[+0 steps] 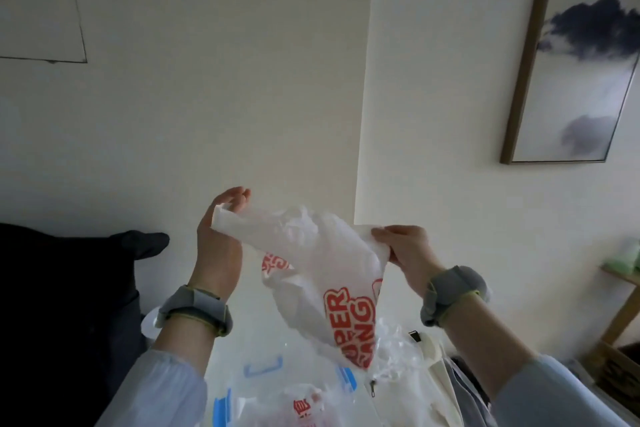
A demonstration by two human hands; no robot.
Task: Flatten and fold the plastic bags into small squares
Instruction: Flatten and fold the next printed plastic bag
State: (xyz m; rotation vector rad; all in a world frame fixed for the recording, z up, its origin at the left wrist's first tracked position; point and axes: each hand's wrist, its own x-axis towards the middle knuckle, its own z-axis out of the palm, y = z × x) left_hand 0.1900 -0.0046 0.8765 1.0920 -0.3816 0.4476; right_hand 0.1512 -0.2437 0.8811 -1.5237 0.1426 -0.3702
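A white plastic bag (322, 274) with red lettering hangs in the air in front of the wall, stretched between both hands. My left hand (220, 239) holds one handle loop at the upper left, thumb and fingers pinching it. The other handle end is pinched by my right hand (403, 248), slightly lower. The bag's body droops down toward the table. More plastic bags (304, 402) with red and blue print lie heaped on the white table (249, 329) below.
A cream fabric bag with a zipper (433, 388) lies at the right of the heap. A dark cushion or seat (69, 305) fills the left. A framed picture (581, 73) hangs on the wall, and a wooden stand (620, 319) is at far right.
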